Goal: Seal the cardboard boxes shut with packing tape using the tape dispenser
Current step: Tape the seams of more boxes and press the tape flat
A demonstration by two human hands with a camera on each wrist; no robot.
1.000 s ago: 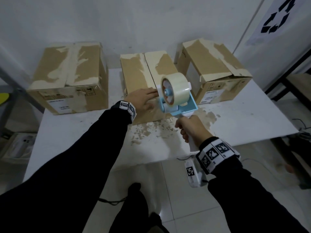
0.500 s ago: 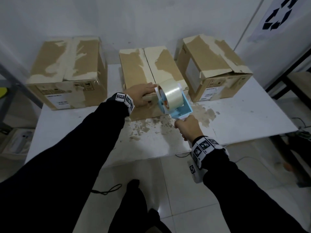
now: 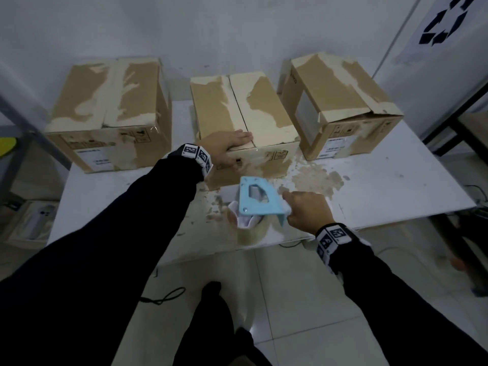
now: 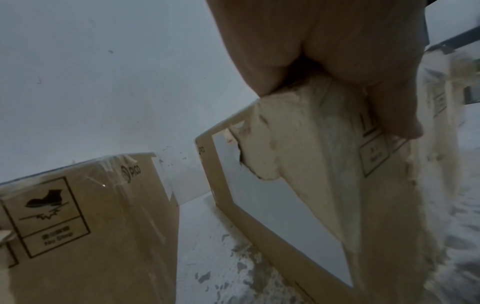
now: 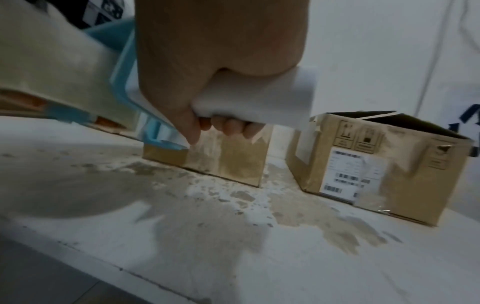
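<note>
Three worn cardboard boxes stand in a row on the white table (image 3: 396, 186). My left hand (image 3: 227, 146) lies over the near top edge of the middle box (image 3: 237, 112), fingers flat on its closed flaps, thumb down the front face (image 4: 311, 185). In front of that box, low over the table, my right hand (image 3: 307, 212) grips the white handle (image 5: 259, 98) of the blue tape dispenser (image 3: 257, 200). The dispenser is turned with its frame up and the tape roll (image 3: 248, 233) underneath. No tape strand is clear between roll and box.
The left box (image 3: 111, 107) has closed flaps. The right box (image 3: 340, 101) has a lifted flap and a dark gap at its top (image 5: 376, 164). Brown paper residue stains the table in front of the middle box. A dark shelf frame stands at the right.
The dispenser left the middle box's near top edge, came down and toward me, and turned over with its blue frame upward. My left hand stayed on the box.
</note>
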